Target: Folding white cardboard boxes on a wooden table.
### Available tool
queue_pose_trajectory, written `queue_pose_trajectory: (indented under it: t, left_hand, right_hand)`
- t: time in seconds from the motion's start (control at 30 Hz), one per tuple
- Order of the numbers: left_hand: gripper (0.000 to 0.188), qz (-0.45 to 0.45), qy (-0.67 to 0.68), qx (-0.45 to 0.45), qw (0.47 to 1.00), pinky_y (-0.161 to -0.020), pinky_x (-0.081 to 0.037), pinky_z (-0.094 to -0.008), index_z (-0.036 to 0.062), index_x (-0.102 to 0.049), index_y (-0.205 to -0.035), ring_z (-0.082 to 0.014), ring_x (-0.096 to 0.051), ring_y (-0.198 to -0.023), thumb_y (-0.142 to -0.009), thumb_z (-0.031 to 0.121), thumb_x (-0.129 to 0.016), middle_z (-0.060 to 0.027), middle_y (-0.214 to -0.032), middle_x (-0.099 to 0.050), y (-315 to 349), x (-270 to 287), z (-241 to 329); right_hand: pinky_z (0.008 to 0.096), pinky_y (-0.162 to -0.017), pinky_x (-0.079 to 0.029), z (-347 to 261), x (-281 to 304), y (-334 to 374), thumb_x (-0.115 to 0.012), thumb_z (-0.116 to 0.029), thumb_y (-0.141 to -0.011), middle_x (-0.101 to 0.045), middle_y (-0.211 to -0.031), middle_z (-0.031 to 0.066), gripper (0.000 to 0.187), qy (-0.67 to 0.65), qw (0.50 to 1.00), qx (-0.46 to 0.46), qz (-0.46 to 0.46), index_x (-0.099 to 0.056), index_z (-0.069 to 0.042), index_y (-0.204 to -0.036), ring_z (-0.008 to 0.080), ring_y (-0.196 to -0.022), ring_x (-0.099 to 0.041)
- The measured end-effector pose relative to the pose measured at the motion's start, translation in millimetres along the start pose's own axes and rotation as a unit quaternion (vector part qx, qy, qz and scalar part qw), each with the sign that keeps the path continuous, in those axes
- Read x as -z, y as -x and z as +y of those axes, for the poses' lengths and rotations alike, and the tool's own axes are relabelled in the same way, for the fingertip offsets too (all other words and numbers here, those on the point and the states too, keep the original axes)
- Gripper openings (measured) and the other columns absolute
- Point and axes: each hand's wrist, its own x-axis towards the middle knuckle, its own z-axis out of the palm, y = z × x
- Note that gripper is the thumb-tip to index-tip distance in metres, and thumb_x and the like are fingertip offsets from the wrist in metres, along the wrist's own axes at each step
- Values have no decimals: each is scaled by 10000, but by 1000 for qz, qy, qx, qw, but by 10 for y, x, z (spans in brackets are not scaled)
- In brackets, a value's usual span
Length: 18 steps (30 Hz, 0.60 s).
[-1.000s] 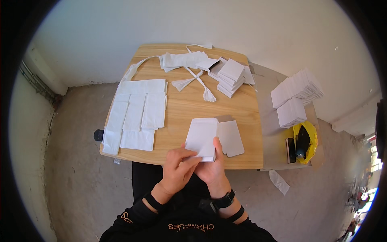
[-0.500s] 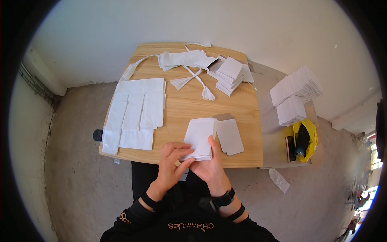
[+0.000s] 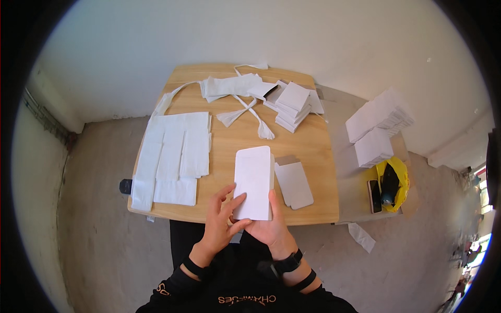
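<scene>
A small white cardboard box [image 3: 254, 180] is held between both hands above the table's near edge, its top end unfolded away from me. My left hand [image 3: 220, 216] grips its lower left corner, fingers resting on the upper face and thumb at the bottom edge. From below and the right, my right hand [image 3: 271, 225] supports it, with the thumb along the right side; its other fingers are hidden behind the box. Just right of the box lies a flat, unfolded white carton [image 3: 295, 183] on the wooden table [image 3: 229, 143].
White flat bags [image 3: 180, 151] lie in overlapping piles at the left. White strips [image 3: 232, 86] and a stack of white boxes [image 3: 293, 101] are at the back. A side surface holds more stacked cartons [image 3: 378, 120], a phone [image 3: 374, 195] and a yellow bag [image 3: 401, 182] with a dark bottle.
The box has tilted, so its upper face shows longer and straighter toward me. Both hands keep their hold. The whole view has shifted slightly, with the table lower in the picture.
</scene>
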Motion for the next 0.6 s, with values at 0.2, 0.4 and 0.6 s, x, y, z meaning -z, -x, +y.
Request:
queue_pose_trajectory:
  t: [0.2, 0.4, 0.6]
  left_hand:
    - [448, -63, 11, 70, 996, -912, -432, -404, 96, -588, -1168, -337, -498, -1099, -748, 158, -730, -174, -1198, -494, 90, -178, -150]
    - [366, -134, 28, 121, 983, -891, -450, -394, 54, -597, -1108, -348, -525, -1063, -787, 195, -700, -181, -1126, -529, 186, -193, -394]
    - [406, -194, 77, 212, 955, -840, -461, -382, 5, -566, -1118, -347, -557, -988, -854, 306, -631, -195, -1058, -568, 187, -229, -550]
  right_hand:
    - [337, -826, -445, -32, 459, -67, -495, -392, -934, -501, -1196, 73, 546, 240, 957, -13, 165, -341, -85, -1359, 198, -1083, -484]
    - [342, -905, -425, -888, 471, -606, -774, -302, -700, -389, -1230, 172, 815, 603, 716, 191, 296, -362, 2, -1335, 257, -1124, -444]
    - [484, -962, -353, -1937, 470, -1567, -792, -436, -609, -314, -1264, 229, 1037, 620, 564, 317, 445, -248, 35, -1355, 372, -1178, -336]
